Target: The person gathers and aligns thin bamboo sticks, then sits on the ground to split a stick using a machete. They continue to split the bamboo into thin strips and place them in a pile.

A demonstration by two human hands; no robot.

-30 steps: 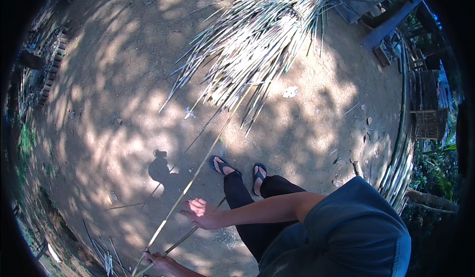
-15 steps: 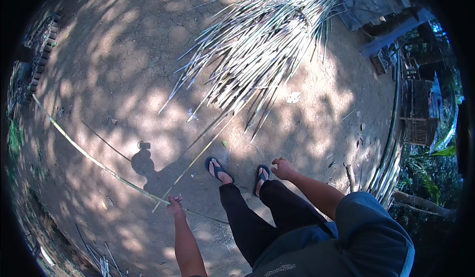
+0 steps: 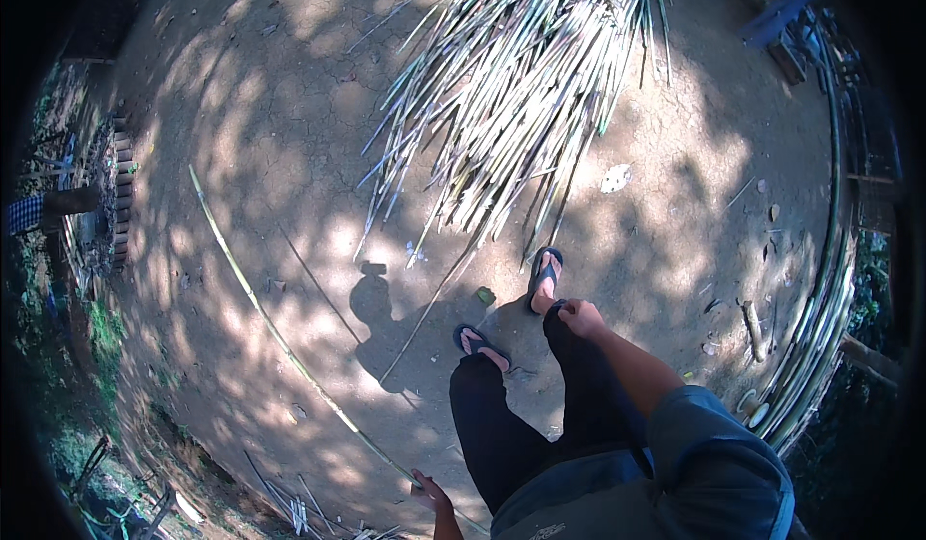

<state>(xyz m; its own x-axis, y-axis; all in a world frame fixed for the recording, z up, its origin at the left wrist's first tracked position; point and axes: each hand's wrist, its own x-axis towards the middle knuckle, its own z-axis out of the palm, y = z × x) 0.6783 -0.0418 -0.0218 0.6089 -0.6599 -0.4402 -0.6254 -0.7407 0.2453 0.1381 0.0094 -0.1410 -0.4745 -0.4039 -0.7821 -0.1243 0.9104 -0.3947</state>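
My left hand (image 3: 426, 490), low in the head view, is closed round a long, thin, pale green pole (image 3: 318, 386) that looks like bamboo. From the hand it slants up and away to the left, with its near end passing behind my hand toward my legs. My right hand (image 3: 582, 318) is in front of my right trouser leg (image 3: 577, 366), its fingers curled in and nothing visible in them. Ahead lies a large, fanned-out heap of similar thin poles (image 3: 521, 106). One loose thin stick (image 3: 424, 318) lies between the heap and my shadow.
Bare earth ground (image 3: 241, 135) is patched with sun and shade. A bundle of long poles (image 3: 820, 347) runs along the right side, near a short log (image 3: 752, 331). A row of short round pieces (image 3: 122, 193) edges the left. Cut slivers (image 3: 289, 506) lie at the lower left.
My right foot has stepped forward toward the heap. My left hand has gone lower and nearer my body, bringing the pole along. My right hand now overlaps my right trouser leg.
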